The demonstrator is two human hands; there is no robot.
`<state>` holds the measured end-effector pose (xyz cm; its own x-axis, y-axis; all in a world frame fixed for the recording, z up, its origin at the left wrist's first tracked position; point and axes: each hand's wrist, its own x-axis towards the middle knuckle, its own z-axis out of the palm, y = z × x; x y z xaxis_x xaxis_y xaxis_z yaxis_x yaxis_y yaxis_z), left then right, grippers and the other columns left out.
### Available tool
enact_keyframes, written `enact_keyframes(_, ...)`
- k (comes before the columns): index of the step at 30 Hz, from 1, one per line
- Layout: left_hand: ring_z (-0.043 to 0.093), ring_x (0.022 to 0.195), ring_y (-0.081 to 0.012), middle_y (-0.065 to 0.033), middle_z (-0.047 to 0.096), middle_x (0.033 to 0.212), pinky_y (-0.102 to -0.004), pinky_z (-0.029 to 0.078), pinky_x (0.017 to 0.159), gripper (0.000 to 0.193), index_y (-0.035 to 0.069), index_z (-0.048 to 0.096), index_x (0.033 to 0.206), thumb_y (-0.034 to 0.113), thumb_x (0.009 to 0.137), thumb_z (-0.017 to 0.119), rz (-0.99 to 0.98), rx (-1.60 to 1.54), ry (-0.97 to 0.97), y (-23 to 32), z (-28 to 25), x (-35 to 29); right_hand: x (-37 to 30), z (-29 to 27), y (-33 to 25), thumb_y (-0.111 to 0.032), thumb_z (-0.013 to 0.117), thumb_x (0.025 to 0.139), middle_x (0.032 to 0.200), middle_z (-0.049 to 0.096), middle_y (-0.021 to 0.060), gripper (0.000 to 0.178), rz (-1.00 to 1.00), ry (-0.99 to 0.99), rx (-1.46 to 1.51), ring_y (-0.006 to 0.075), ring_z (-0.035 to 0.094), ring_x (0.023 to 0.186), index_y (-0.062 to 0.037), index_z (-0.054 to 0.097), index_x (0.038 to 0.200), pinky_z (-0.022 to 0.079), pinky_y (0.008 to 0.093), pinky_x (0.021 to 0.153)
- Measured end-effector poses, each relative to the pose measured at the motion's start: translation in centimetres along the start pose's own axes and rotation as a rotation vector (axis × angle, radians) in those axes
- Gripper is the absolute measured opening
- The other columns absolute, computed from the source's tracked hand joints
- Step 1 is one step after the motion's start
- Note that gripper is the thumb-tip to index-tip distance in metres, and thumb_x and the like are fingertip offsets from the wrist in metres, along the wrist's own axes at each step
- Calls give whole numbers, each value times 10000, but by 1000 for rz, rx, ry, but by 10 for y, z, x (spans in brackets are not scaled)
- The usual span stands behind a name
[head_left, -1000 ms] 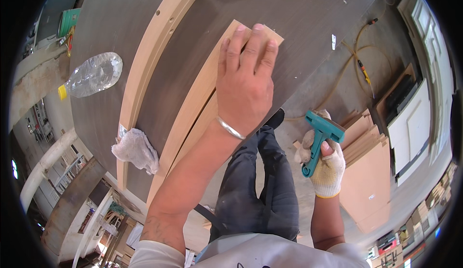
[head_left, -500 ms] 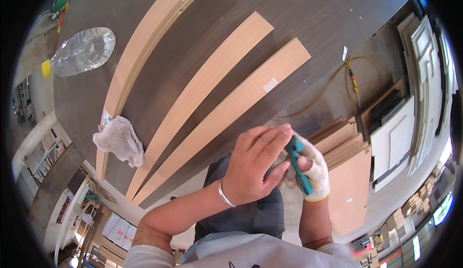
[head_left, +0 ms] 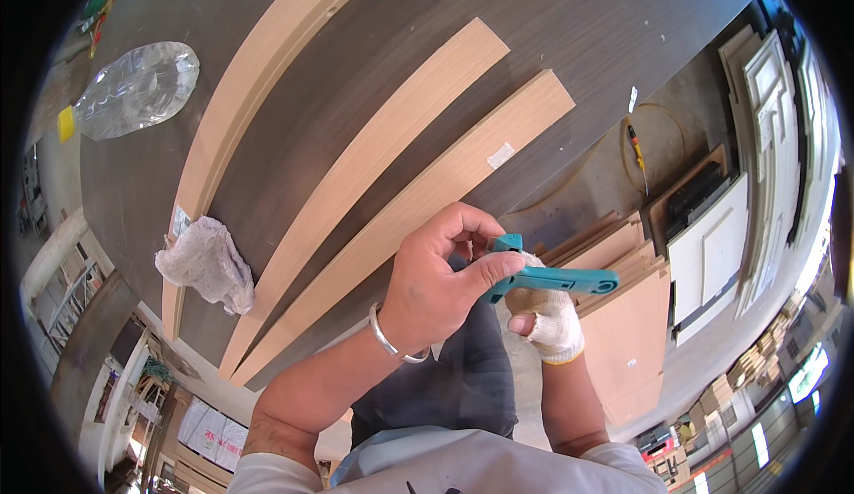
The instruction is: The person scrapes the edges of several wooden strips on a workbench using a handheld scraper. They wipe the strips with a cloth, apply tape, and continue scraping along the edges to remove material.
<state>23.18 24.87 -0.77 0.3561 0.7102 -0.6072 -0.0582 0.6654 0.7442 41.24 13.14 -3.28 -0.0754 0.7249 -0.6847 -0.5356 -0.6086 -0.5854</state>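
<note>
My left hand (head_left: 440,263), bare with a silver bangle at the wrist, pinches the head end of a teal hand tool (head_left: 569,280) between thumb and fingers. The tool has a long handle with a hole at its tip, pointing right. Under and behind it is my right hand (head_left: 550,321) in a white knit glove, its bare thumb standing away from the handle. The glove's fingers are partly hidden by the tool and look loosely spread. Beyond my left hand, two pale curved wooden strips (head_left: 382,160) lie on the dark table (head_left: 605,40).
Further left lies a thicker curved wooden piece (head_left: 245,94) with holes, a grey rag (head_left: 209,263) over its near end. A clear bottle (head_left: 138,89) with a yellow cap lies beside it. Stacked boards (head_left: 627,334) and a yellow-handled tool (head_left: 634,145) are right of the table.
The teal tool has swung from steep in my gloved right hand to nearly level, handle rightward. My left hand has taken hold of its head; my right thumb has come off it.
</note>
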Motion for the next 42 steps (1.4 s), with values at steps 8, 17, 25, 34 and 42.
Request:
enact_keyframes(8, 641, 1072, -216, -111, 743, 1201, -352, 490, 950, 417, 24, 661, 1243, 82, 895, 883, 418, 437, 87, 2, -8, 2, 41, 26, -37, -210, 908, 918, 1085, 732, 52, 396, -382, 333, -264, 106, 647, 856, 19, 769, 1210, 527, 271, 747)
enact_keyframes(17, 627, 1149, -323, -103, 703, 1358, -460, 436, 991, 579, 67, 668, 1346, 61, 795, 845, 761, 1289, 340, -20, -54, 1, 103, 6, -78, -112, 844, 940, 1058, 779, 150, 286, -953, 644, -1087, 279, 708, 926, -32, 800, 1211, 567, 396, 840)
enact_keyframes(25, 639, 1140, -343, -155, 706, 1378, -459, 427, 998, 576, 29, 676, 1381, 27, 820, 807, 780, 1279, 334, -35, -59, 2, 98, 12, -76, -90, 850, 913, 1075, 783, 135, 282, -997, 522, -1236, 300, 716, 950, -54, 796, 1188, 568, 410, 863)
enact_keyframes(34, 644, 1146, -348, -160, 710, 1372, -455, 425, 1008, 568, 22, 674, 1388, 32, 832, 792, 778, 1273, 319, -31, -57, 3, 103, 10, -80, -67, 866, 880, 1088, 785, 131, 301, -989, 561, -1230, 303, 713, 952, -39, 792, 1170, 573, 423, 877)
enact_keyframes(42, 652, 1126, -331, -147, 716, 1361, -441, 422, 992, 574, 28, 680, 1375, 28, 814, 801, 774, 1267, 329, -32, -57, 2, 99, 10, -86, -28, 863, 828, 1077, 785, 124, 359, -1092, 495, -1312, 310, 715, 958, -56, 785, 1177, 566, 428, 878)
